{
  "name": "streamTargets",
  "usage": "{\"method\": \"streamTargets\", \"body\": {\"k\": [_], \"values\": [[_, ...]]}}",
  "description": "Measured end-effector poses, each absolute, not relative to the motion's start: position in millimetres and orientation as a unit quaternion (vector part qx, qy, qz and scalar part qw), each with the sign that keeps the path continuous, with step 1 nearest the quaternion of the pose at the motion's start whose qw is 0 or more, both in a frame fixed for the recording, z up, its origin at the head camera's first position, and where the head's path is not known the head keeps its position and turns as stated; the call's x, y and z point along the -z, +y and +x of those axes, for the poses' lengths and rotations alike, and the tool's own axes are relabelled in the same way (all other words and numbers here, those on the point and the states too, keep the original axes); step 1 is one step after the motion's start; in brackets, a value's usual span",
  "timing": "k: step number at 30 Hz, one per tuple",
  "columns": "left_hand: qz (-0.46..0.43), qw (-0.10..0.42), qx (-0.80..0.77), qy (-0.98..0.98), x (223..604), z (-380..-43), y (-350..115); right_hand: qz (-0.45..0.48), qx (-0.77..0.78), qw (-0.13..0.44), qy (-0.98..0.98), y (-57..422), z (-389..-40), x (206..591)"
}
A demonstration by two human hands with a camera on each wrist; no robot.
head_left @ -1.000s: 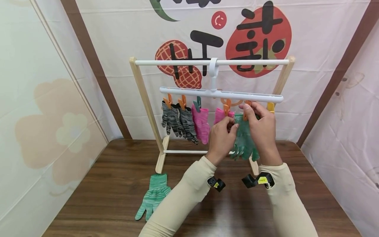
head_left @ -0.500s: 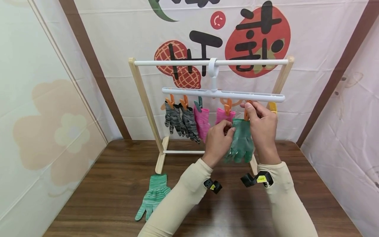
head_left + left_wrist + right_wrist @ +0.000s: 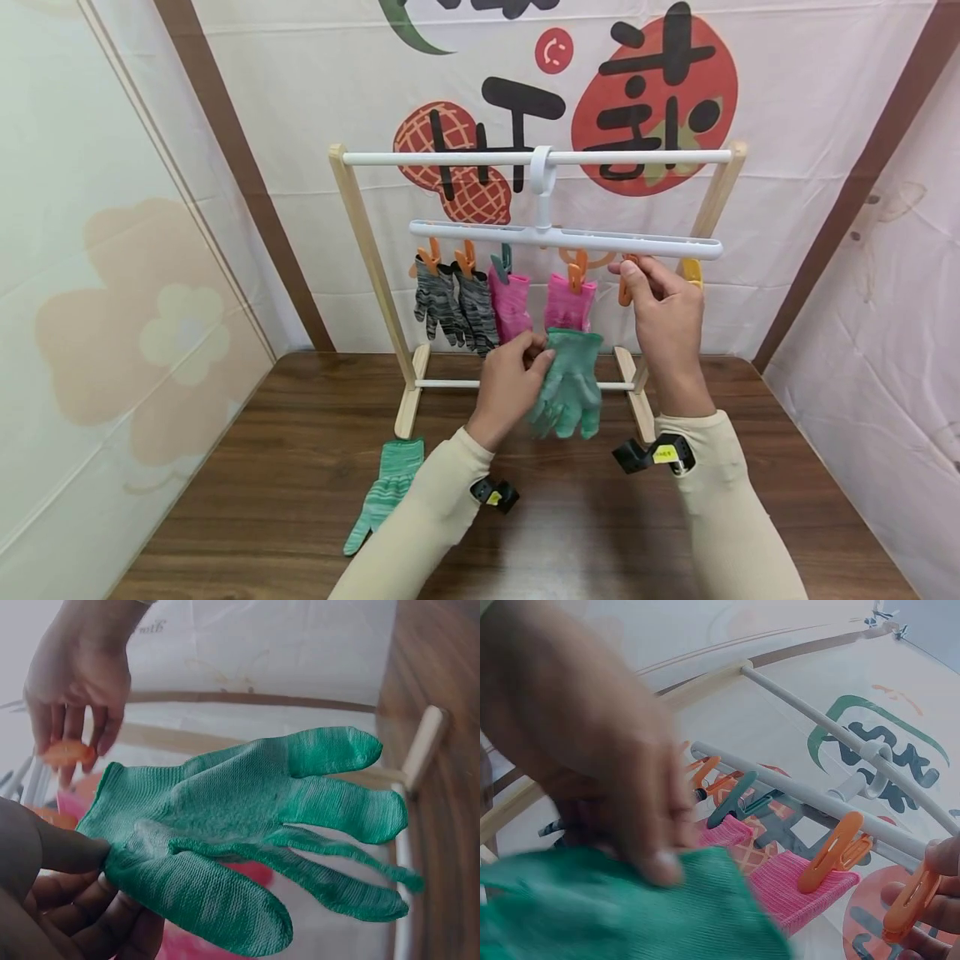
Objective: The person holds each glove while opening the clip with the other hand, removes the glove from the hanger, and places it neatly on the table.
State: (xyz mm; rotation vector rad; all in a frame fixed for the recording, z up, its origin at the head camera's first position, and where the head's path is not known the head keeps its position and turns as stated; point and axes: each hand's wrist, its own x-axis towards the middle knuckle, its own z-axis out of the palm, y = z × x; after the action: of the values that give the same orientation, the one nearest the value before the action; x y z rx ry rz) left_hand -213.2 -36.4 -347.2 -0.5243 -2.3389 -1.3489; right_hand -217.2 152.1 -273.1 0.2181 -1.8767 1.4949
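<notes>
Above the tabletop [image 3: 285, 467], the left hand [image 3: 512, 383] pinches a green glove [image 3: 573, 379] by its cuff [image 3: 577, 338], while the right hand [image 3: 670, 321] grips an orange clip [image 3: 625, 293], apparently to steady it beneath the hanger [image 3: 637, 242].

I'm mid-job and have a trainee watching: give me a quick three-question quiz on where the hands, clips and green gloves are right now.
1. Which hand holds a green glove?
2. True or false: the right hand grips a yellow clip.
3. Where is the other green glove?
A) clipped on the hanger
B) on the table
C) in the right hand

Key:
1. The left hand.
2. False; it grips an orange clip.
3. B
</notes>
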Motion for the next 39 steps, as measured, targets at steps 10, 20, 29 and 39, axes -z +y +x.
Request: {"method": "streamTargets", "body": {"k": [10,20,29,39], "values": [[-0.137,0.118,0.510,-0.841,384.6,-199.5,-79.9,0.086,-0.578,0.353,-0.731,151.0,-214.5,272.1],[-0.066,0.074,0.500,-0.860,420.3,-203.0,-105.0,0.087,-0.577,0.345,-0.735,153.2,-215.6,274.4],[-0.030,0.093,0.424,-0.900,444.8,-206.2,-128.3,0.088,-0.572,0.349,-0.737,153.5,-216.2,272.8],[-0.009,0.107,0.360,-0.927,463.1,-205.8,-146.7,0.085,-0.569,0.342,-0.743,153.3,-214.5,273.1]]}}
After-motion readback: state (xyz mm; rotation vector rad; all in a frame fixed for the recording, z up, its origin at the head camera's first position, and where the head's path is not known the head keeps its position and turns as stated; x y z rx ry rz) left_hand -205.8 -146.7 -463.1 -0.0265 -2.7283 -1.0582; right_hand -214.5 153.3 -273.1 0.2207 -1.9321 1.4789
